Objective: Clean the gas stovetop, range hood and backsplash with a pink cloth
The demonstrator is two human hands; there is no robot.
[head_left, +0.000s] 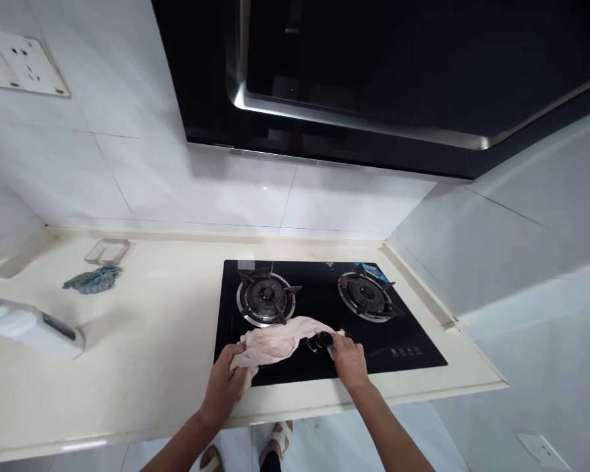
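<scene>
A pale pink cloth stretches between my two hands over the front of the black glass gas stove. My left hand is closed on the cloth's bunched left end at the stove's front left edge. At the other end, my right hand grips the cloth beside the black control knobs; its fingertips are partly hidden. Behind the cloth sits the left burner, and the right burner is beyond my right hand.
On the cream countertop at left lie a blue-grey rag, a clear dish and a white bottle on its side. A black range hood hangs above. Tiled walls stand behind and at right.
</scene>
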